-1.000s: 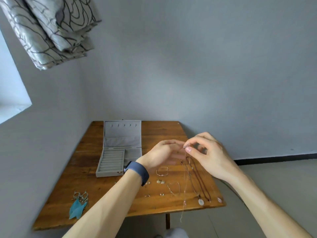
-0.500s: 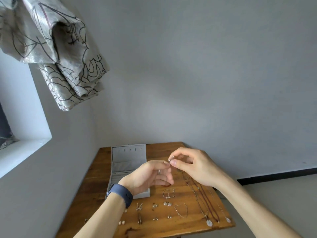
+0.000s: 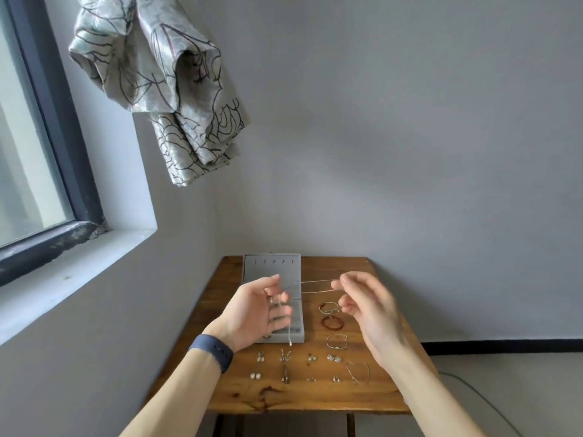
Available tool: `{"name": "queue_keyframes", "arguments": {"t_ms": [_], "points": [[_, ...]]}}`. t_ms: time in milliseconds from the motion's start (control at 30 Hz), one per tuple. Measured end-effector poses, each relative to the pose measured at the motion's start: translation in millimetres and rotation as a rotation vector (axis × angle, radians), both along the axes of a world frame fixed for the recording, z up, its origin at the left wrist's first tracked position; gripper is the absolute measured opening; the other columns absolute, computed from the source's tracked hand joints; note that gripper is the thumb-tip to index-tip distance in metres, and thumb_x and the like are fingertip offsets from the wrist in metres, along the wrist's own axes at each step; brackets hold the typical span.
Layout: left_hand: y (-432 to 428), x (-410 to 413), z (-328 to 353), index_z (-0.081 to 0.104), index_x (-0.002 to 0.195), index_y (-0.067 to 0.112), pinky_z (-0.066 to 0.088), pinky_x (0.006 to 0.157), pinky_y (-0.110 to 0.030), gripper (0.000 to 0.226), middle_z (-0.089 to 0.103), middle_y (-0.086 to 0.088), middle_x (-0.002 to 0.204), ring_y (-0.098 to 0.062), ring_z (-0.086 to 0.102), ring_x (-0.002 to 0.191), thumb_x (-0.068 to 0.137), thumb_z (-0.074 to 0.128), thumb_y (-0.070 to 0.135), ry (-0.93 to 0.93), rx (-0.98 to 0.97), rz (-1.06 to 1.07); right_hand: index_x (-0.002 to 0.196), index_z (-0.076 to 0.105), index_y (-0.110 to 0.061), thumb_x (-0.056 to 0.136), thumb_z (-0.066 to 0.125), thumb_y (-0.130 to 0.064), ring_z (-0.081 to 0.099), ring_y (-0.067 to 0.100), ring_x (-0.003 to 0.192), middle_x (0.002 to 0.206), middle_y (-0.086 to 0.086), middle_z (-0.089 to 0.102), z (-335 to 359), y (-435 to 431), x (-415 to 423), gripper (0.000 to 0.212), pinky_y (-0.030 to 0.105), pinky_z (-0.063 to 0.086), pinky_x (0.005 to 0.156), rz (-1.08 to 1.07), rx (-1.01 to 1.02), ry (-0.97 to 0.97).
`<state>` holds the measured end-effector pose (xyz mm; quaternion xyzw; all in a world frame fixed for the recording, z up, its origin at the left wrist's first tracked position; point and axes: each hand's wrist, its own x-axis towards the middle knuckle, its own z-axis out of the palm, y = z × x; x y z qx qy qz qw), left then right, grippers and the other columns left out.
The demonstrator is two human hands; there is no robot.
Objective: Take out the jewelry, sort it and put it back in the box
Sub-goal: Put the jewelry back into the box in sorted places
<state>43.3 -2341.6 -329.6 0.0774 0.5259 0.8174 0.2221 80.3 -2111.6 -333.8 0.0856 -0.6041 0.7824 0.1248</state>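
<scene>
A thin silver chain necklace is stretched between my two hands above the table. My left hand pinches one end over the open grey jewelry box, and a loose end hangs down with a small pendant. My right hand pinches the other end, to the right of the box. Bracelets, a red bead bracelet and several small earrings lie in rows on the wooden table.
The table stands in a corner against grey walls. A window with a deep sill is at the left, and a patterned curtain hangs bunched above. A cable runs on the floor at the right.
My hands have moved apart, drawing the chain out taut between them. The camera has tilted and shifted, showing more of the window and the table's jewelry rows.
</scene>
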Motion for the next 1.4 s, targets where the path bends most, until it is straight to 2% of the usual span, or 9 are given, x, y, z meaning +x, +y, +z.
{"name": "queue_keyframes", "arguments": {"t_ms": [200,300,400,533,667,800,1000,1167,1400], "points": [[-23.8,8.4,-25.4,0.056,0.067,0.019,0.049,0.089,-0.038,0.026,0.070,-0.005,0.110,-0.027,0.065,0.105,0.086,0.064,0.035,-0.066,0.095,0.164,0.099,0.073,-0.020,0.094,0.067,-0.015,0.070,0.011,0.084,0.099,0.002,0.077,-27.5,1.1,-13.4,0.009,0.023,0.055,0.071,-0.095,0.014,-0.068],[-19.2,10.3,-29.1,0.065,0.075,0.017,0.050,0.091,-0.040,0.015,0.069,-0.004,0.094,-0.030,0.066,0.112,0.086,0.064,0.027,-0.092,0.303,0.225,0.101,0.073,-0.019,0.094,0.068,-0.015,0.071,0.015,0.091,0.099,0.002,0.077,-45.1,-9.4,-18.0,0.010,0.027,0.055,0.076,-0.086,-0.012,-0.122],[-14.0,7.7,-34.5,0.073,0.098,0.012,0.056,0.081,-0.037,0.014,0.060,0.000,0.073,-0.024,0.071,0.090,0.087,0.065,0.017,-0.104,0.355,0.288,0.107,0.072,-0.014,0.093,0.068,-0.012,0.071,0.013,0.089,0.103,0.005,0.077,-58.2,-20.5,-22.0,0.015,0.025,0.056,0.074,-0.027,-0.154,-0.204],[-25.0,-1.5,-41.5,0.074,0.115,0.019,0.050,0.068,-0.027,0.025,0.043,0.004,0.069,-0.015,0.055,0.065,0.094,0.061,0.025,-0.019,-0.034,0.224,0.116,0.069,-0.016,0.093,0.067,-0.008,0.072,0.017,0.091,0.107,0.008,0.076,-77.9,-22.4,-26.6,0.024,0.026,0.057,0.075,0.043,-0.227,-0.269],[-52.2,-21.5,-40.5,0.070,0.115,0.016,0.051,0.074,-0.027,0.023,0.061,0.001,0.080,-0.019,0.069,0.092,0.102,0.051,0.018,0.043,-0.234,0.138,0.117,0.070,-0.018,0.095,0.066,-0.012,0.073,0.016,0.097,0.105,0.001,0.077,-101.6,-22.0,-35.2,0.023,0.025,0.057,0.077,0.027,-0.032,-0.313],[-73.7,-46.6,-32.3,0.075,0.106,0.011,0.055,0.091,-0.036,0.016,0.074,-0.009,0.100,-0.025,0.071,0.100,0.093,0.069,0.016,0.154,-0.521,0.038,0.109,0.072,-0.022,0.094,0.068,-0.017,0.073,0.011,0.094,0.101,-0.006,0.077,-119.4,-25.5,-56.3,0.016,0.026,0.059,0.078,-0.050,0.092,-0.335],[-86.0,-111.8,-24.8,0.079,0.093,0.030,0.056,0.081,-0.020,0.007,0.076,0.014,0.084,-0.001,0.069,0.080,0.087,0.076,0.028,0.638,-1.282,0.438,0.103,0.073,-0.021,0.094,0.069,-0.018,0.073,0.006,0.084,0.089,-0.013,0.077,-129.7,-53.9,-115.3,0.010,0.022,0.059,0.074,-0.045,0.352,-0.279],[-97.6,-173.8,-30.8,0.078,0.095,0.031,0.056,0.083,-0.028,0.010,0.076,0.007,0.095,-0.015,0.069,0.088,0.092,0.069,0.031,0.663,-1.444,0.595,0.091,0.072,-0.028,0.092,0.070,-0.018,0.072,0.006,0.078,0.080,-0.013,0.076,-122.3,-80.3,-192.6,0.010,0.030,0.060,0.078,-0.087,0.559,-0.204],[-105.2,-254.8,-29.7,0.077,0.099,0.030,0.056,0.080,-0.030,0.014,0.076,0.007,0.094,-0.018,0.068,0.086,0.095,0.065,0.034,0.755,-1.390,0.726,0.106,0.070,-0.028,0.096,0.066,-0.026,0.066,0.008,0.096,0.100,-0.014,0.072,-120.8,-109.3,-309.7,0.011,0.001,0.038,0.063,-0.130,0.868,-0.113]]}}
